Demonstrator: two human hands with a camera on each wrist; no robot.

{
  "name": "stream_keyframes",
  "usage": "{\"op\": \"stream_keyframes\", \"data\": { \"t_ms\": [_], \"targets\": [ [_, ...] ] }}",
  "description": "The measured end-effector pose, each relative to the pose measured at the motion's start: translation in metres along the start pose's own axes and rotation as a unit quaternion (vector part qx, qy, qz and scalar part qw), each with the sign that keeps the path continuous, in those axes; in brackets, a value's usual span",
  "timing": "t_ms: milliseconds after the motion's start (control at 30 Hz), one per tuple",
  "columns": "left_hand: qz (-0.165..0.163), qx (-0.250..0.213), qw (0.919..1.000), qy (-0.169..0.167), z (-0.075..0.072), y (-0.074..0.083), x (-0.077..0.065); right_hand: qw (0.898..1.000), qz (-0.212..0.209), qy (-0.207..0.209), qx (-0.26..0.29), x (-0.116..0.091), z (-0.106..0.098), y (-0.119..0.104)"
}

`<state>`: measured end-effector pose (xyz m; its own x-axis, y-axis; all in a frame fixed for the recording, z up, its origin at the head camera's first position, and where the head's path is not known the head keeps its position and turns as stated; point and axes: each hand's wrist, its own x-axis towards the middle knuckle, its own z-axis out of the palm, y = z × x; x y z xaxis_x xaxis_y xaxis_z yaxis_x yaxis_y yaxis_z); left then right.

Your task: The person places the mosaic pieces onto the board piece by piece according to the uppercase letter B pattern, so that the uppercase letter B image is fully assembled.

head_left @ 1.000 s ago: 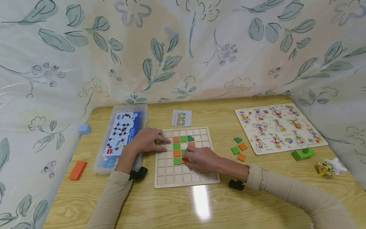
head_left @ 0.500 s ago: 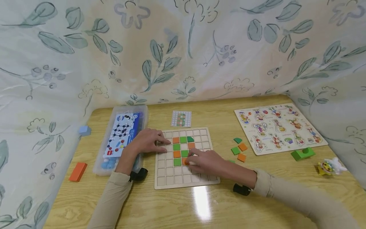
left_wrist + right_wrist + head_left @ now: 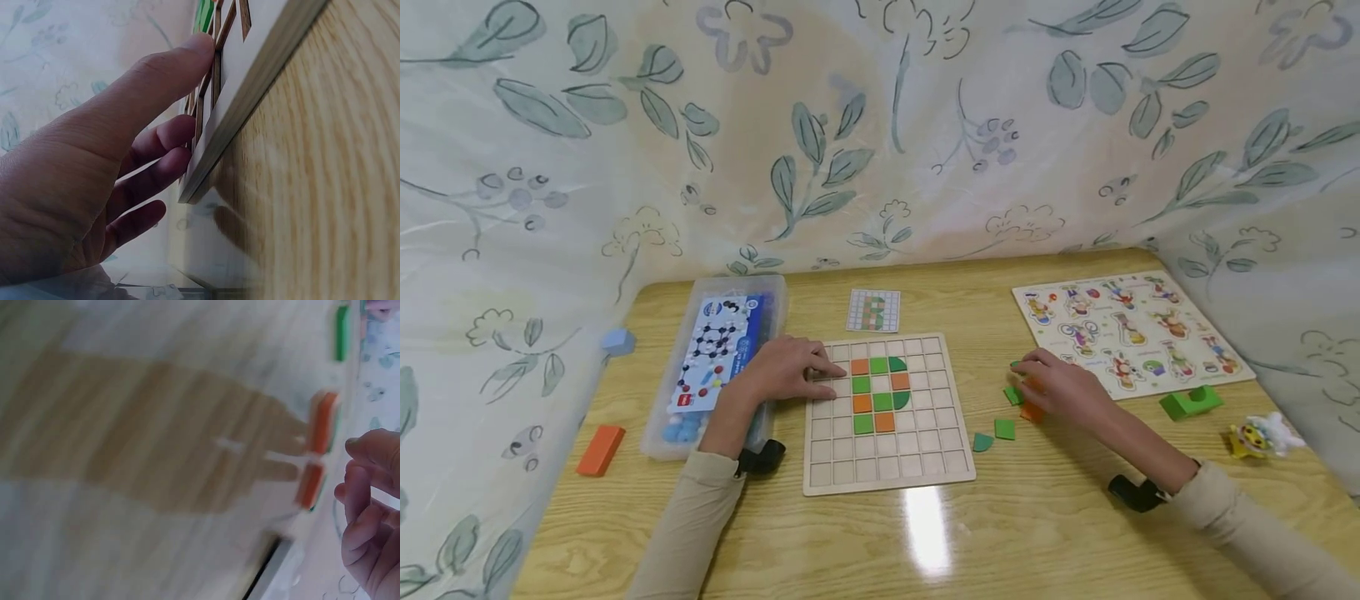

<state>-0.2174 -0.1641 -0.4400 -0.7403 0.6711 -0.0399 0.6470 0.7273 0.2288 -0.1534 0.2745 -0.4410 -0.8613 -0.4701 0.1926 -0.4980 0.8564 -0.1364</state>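
Observation:
My left hand (image 3: 782, 367) rests at the left edge of the wooden grid board (image 3: 925, 462), thumb and index finger extended onto it. In the left wrist view, the thumb of the left hand (image 3: 112, 144) touches the board's surface. Green and orange square tiles and two dark green quarter-circle tiles lie in the board's cells, around a bare cell (image 3: 880, 384). My right hand (image 3: 1063, 387) hovers over loose tiles right of the board, partly covering an orange tile (image 3: 1032, 412). In the right wrist view, its loosely bent fingers stand apart from two orange tiles (image 3: 322, 422), holding nothing.
A green square tile (image 3: 1004, 429) and a quarter-circle tile (image 3: 982, 442) lie right of the board. A pattern card (image 3: 873, 310) lies behind it. The plastic box (image 3: 658, 433) stands left; a picture puzzle board (image 3: 1213, 379), green block (image 3: 1191, 402) and small toy (image 3: 1255, 440) are right.
My right hand has let go of the orange tile in the board's lower row and moved right to the loose tiles. The left hand has stayed in place.

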Motion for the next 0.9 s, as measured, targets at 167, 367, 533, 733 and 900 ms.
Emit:
{"op": "stream_keyframes", "data": {
  "t_ms": [167, 367, 533, 733, 900],
  "targets": [
    [-0.006, -0.002, 1.0, -0.002, 0.002, -0.001, -0.001, 1.0, 0.007, -0.005, 0.008, -0.003, 0.0, 0.012],
    [-0.003, -0.005, 1.0, 0.004, 0.003, -0.001, -0.001, 1.0, 0.005, 0.013, 0.013, -0.001, -0.002, 0.017],
    [0.003, -0.003, 1.0, 0.006, 0.002, 0.0, -0.001, 1.0, 0.014, 0.0, 0.02, 0.001, -0.004, 0.018],
    [0.003, -0.003, 1.0, 0.003, 0.001, 0.0, -0.001, 0.999, 0.022, -0.016, 0.028, 0.001, -0.005, 0.02],
    [-0.004, -0.007, 1.0, 0.0, 0.0, 0.001, 0.0, 1.0, 0.015, -0.011, 0.024, 0.003, -0.004, 0.021]
  ]
}}
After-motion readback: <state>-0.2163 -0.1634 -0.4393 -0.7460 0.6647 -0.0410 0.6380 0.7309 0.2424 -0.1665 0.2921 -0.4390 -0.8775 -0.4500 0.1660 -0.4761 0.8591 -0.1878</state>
